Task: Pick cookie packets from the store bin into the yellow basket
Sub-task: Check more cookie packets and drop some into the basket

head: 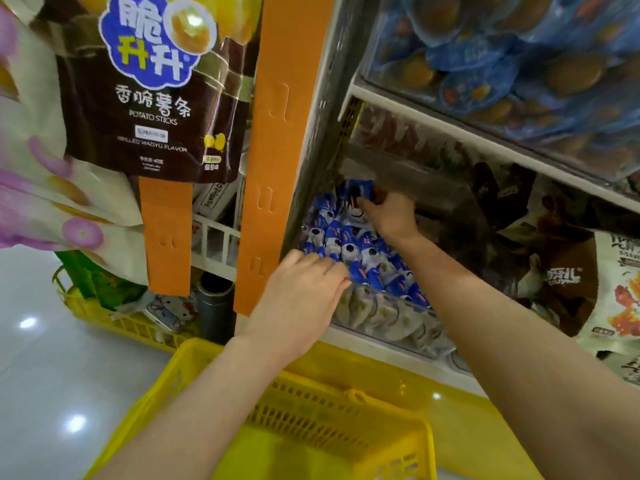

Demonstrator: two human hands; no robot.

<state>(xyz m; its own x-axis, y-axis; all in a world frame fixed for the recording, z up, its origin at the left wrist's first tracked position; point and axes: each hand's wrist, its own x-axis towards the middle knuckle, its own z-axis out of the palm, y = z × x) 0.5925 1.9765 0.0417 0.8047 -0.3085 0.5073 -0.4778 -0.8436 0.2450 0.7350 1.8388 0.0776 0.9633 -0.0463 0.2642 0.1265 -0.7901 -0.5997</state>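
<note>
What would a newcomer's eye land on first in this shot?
The big brown potato-sticks bag hanging at upper left, then the clear bin heaped with small blue-and-white cookie packets at centre, where the right grip pinches a single blue packet at the back. The yellow plastic basket sits below, along the bottom edge.

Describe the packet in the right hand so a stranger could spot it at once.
Start at the orange upright strip; just to its right sits the clear bin heaped with blue-and-white cookie packets. At the heap's far end, the right hand pinches one blue packet. Unlike its neighbours, it is lifted above the pile.
</note>
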